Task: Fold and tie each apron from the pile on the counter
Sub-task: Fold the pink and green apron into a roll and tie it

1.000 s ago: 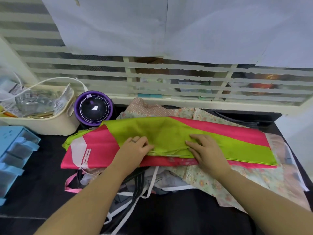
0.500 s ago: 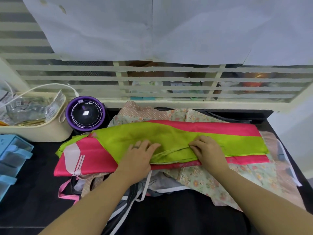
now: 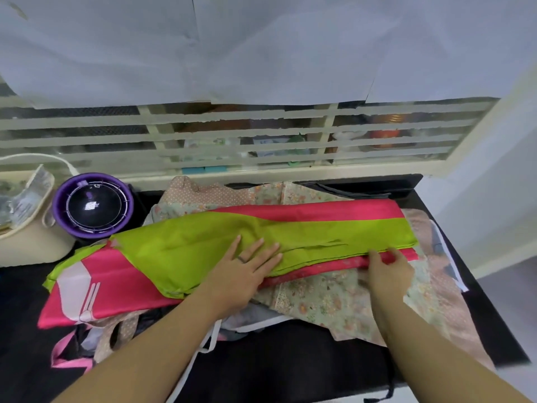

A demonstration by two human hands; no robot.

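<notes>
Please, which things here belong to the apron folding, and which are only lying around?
For the job: pink and green apron, under the flat left hand, right hand at its near edge; floral apron beneath it, in the pile.
Lying about: purple round device; beige basket, both at the counter's back left.

The left hand [image 3: 247,269] no longer curls at the near fold of the green-and-pink apron [image 3: 319,228]. It now lies flat on the green panel with its fingers [image 3: 263,245] straight and spread. The right hand [image 3: 388,270] is now well to the right along the near edge, apart from the left hand, with bent fingertips at the pink layer. Blur hides whether it pinches the cloth. The green fold between the hands lies flatter and smoother than before.
</notes>
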